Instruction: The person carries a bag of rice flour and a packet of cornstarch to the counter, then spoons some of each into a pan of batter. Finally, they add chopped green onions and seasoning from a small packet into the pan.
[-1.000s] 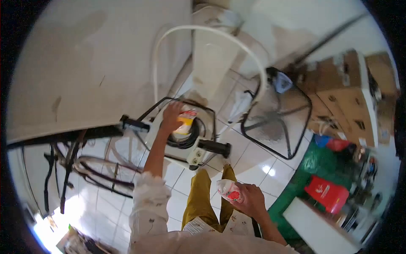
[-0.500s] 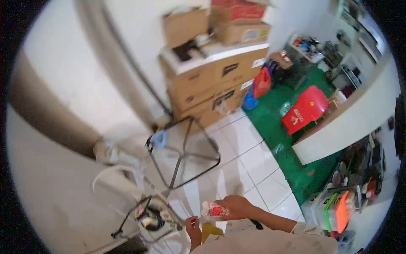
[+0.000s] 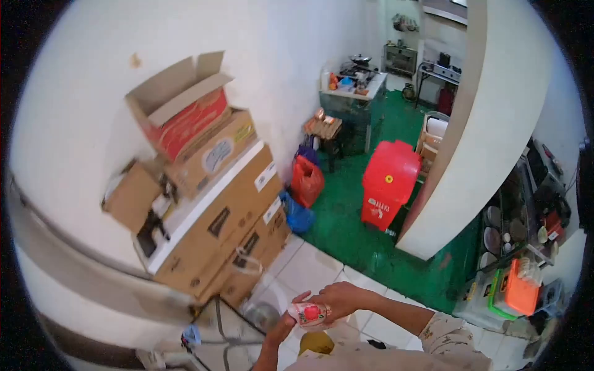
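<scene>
At bottom centre, the right hand (image 3: 344, 299) was closed around a small red-printed packet (image 3: 311, 313) above the tiled floor (image 3: 309, 269). The left hand (image 3: 283, 326) touched its left end; whether it gripped was unclear. A hard tug there could split the packet and spill its contents.

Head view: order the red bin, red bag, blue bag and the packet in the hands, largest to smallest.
1. red bin
2. red bag
3. blue bag and packet: alike; the packet is nearer, so unranked.
</scene>
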The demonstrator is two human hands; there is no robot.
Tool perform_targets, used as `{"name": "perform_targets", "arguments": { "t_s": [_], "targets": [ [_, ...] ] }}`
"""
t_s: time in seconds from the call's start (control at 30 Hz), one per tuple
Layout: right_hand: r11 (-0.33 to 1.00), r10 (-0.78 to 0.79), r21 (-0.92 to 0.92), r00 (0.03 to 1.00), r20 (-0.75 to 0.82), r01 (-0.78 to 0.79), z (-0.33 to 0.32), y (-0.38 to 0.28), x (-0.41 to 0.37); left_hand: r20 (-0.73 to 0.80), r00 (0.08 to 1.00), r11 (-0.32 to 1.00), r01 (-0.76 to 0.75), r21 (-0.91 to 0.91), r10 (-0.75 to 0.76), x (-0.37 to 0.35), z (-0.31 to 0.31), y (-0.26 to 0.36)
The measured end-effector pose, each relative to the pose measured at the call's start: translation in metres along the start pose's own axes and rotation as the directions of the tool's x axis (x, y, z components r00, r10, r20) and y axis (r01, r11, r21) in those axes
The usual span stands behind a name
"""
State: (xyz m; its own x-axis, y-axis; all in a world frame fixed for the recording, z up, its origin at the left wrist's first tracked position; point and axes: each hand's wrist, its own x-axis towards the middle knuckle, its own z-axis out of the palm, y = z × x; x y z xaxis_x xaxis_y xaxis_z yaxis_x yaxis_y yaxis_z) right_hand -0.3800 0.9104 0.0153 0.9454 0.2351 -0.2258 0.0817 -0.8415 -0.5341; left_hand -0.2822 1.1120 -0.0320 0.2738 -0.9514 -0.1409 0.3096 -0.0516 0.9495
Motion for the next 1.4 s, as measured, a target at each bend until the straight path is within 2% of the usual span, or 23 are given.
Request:
{"name": "perform_targets", "arguments": {
  "t_s": [0.03,0.13,0.23,0.4,0.47,0.5,0.53,0.57,0.6,0.63,0.7,0.77,0.93,1.0,1.07,1.1,1.17,1.2,1.27,1.3,1.33,1.37,1.4],
  "targets": [
    [1.000,0.009,-0.010,0.999,-0.032,-0.010,-0.014,0.023,0.009,-0.007,0.999,0.999,0.031,0.011,-0.031,0.022,0.003,0.013],
    [1.000,0.018,-0.011,0.997,0.080,-0.017,-0.060,0.078,0.037,0.008,0.994,0.994,0.107,0.018,-0.107,0.104,-0.005,0.033],
    [1.000,-0.020,0.007,1.000,-0.017,0.020,-0.110,0.146,0.070,0.049,0.986,0.987,0.161,0.030,-0.162,0.197,-0.040,0.048],
    [0.995,0.091,-0.040,0.996,0.001,-0.091,-0.204,0.261,0.118,0.098,0.971,0.975,0.210,0.075,-0.216,0.367,-0.099,0.085],
    [0.965,0.260,-0.009,0.965,-0.028,-0.261,-0.261,0.285,0.115,0.170,0.962,0.975,0.197,0.101,-0.212,0.438,-0.108,0.108],
    [0.962,0.274,0.015,0.962,-0.006,-0.274,-0.282,0.302,0.113,0.209,0.966,0.981,0.123,0.153,-0.154,0.472,-0.109,0.120],
    [0.951,0.308,0.016,0.946,-0.096,-0.308,-0.299,0.321,0.112,0.316,0.925,0.976,0.182,0.116,-0.210,0.503,-0.119,0.119],
    [0.940,0.339,0.021,0.923,-0.184,-0.341,-0.320,0.347,0.111,0.354,0.921,0.986,0.131,0.102,-0.159,0.548,-0.119,0.122],
    [0.938,0.346,0.047,0.923,-0.167,-0.343,-0.335,0.371,0.111,0.389,0.915,0.993,0.078,0.092,-0.108,0.585,-0.117,0.126],
    [0.917,0.398,0.066,0.895,-0.201,-0.393,-0.350,0.397,0.109,0.430,0.892,0.990,0.131,0.055,-0.142,0.619,-0.112,0.139],
    [0.894,0.448,0.094,0.861,-0.239,-0.439,-0.377,0.446,0.113,0.423,0.899,0.992,0.084,0.095,-0.116,0.692,-0.117,0.129],
    [0.857,0.486,0.021,0.793,-0.368,-0.516,-0.408,0.492,0.114,0.486,0.872,0.998,0.061,0.003,-0.055,0.759,-0.113,0.137],
    [0.867,0.466,0.006,0.807,-0.364,-0.498,-0.506,0.618,0.140,0.380,0.923,0.994,0.090,-0.067,-0.058,0.900,-0.119,0.164],
    [0.859,0.480,-0.023,0.820,-0.313,-0.512,-0.545,0.651,0.155,0.207,0.966,0.949,0.205,-0.238,-0.157,0.945,-0.125,0.174],
    [0.928,0.179,-0.135,0.734,-0.655,-0.347,-0.583,0.693,0.164,0.147,0.976,0.927,0.202,-0.316,-0.163,0.988,-0.132,0.200],
    [0.929,0.179,-0.139,0.743,-0.645,-0.344,-0.601,0.715,0.166,0.091,0.982,0.905,0.185,-0.383,-0.163,1.008,-0.137,0.213],
    [0.975,0.172,0.060,0.562,-0.809,-0.212,-0.640,0.767,0.174,0.050,0.993,0.888,0.116,-0.444,-0.105,1.059,-0.155,0.214],
    [0.954,0.250,0.136,0.461,-0.851,-0.265,-0.657,0.792,0.180,-0.021,0.996,0.900,0.068,-0.430,-0.085,1.080,-0.159,0.228],
    [0.956,0.258,0.209,0.254,-0.932,-0.206,-0.688,0.866,0.199,-0.110,0.994,0.907,-0.043,-0.418,-0.004,1.129,-0.184,0.230],
    [0.928,0.361,0.333,0.184,-0.914,-0.170,-0.703,0.908,0.212,-0.114,0.993,0.908,-0.032,-0.417,-0.018,1.154,-0.203,0.221],
    [0.887,0.457,0.443,0.117,-0.882,-0.130,-0.716,0.951,0.227,-0.254,0.966,0.916,-0.056,-0.398,-0.051,1.179,-0.222,0.211],
    [0.886,0.459,0.444,0.120,-0.880,-0.134,-0.723,1.000,0.246,-0.388,0.918,0.922,-0.082,-0.378,-0.077,1.207,-0.240,0.202],
    [0.872,0.474,0.443,0.131,-0.871,-0.210,-0.731,1.053,0.268,-0.384,0.920,0.921,-0.086,-0.379,-0.072,1.232,-0.258,0.190]
  ]
}}
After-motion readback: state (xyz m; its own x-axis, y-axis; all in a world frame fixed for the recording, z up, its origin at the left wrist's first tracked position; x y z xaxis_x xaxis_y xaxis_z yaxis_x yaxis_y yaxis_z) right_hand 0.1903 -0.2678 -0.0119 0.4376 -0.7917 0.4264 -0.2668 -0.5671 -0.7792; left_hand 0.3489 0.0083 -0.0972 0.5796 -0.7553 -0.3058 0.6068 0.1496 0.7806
